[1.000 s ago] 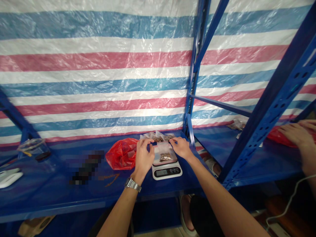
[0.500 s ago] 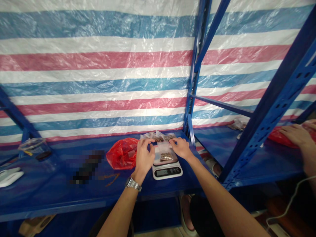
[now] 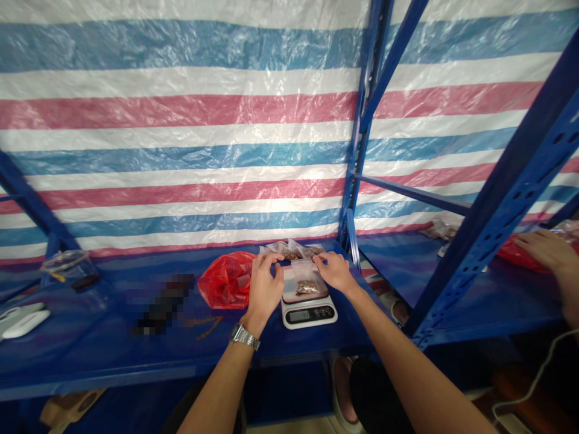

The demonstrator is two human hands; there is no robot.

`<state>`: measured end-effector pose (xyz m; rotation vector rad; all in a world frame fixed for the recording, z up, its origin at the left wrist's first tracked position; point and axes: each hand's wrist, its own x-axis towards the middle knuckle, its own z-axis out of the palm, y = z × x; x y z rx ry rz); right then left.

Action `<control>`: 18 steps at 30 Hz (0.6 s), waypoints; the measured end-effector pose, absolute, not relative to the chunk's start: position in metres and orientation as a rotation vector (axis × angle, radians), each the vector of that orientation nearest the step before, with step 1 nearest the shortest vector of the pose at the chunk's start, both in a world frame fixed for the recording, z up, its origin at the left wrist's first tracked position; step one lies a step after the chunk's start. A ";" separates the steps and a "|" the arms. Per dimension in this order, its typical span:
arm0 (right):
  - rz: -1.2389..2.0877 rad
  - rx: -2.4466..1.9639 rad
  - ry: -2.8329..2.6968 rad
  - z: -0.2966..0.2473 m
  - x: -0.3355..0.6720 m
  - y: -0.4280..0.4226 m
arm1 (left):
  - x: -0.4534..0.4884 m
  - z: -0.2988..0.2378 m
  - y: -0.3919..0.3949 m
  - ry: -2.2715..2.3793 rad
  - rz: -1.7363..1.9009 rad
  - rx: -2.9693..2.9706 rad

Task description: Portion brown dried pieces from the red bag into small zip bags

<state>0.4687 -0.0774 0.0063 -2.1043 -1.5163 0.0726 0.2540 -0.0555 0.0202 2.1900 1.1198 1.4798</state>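
A small clear plastic bag (image 3: 304, 280) with brown bits inside lies on a white digital kitchen scale (image 3: 309, 313) on the blue shelf (image 3: 113, 355). My left hand (image 3: 263, 288), a metal watch on its wrist, pinches the bag's top left corner. The fingers of my right hand (image 3: 333, 271) pinch the top right corner. Both hands are closed on the bag's upper edge.
A crumpled red plastic bag (image 3: 226, 280) lies left of the scale. Several filled clear bags (image 3: 292, 249) sit behind it by the striped tarp. A clear cup (image 3: 67, 268) and a white object (image 3: 22, 319) lie far left. Another person's hand (image 3: 547, 250) rests on a red bag at right.
The view has shifted slightly; my hands keep hold of the bag's top edge on the scale. The other person's hand at right has moved a little.
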 end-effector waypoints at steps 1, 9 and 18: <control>0.073 -2.102 -1.519 0.006 0.468 -0.078 | 0.253 0.020 -0.055 1.119 1.480 2.188; 0.051 -2.106 -1.530 0.003 0.471 -0.074 | 0.249 0.022 -0.056 1.139 1.466 2.191; 0.034 -2.092 -1.555 0.005 0.478 -0.073 | 0.201 0.019 -0.076 1.030 1.422 2.378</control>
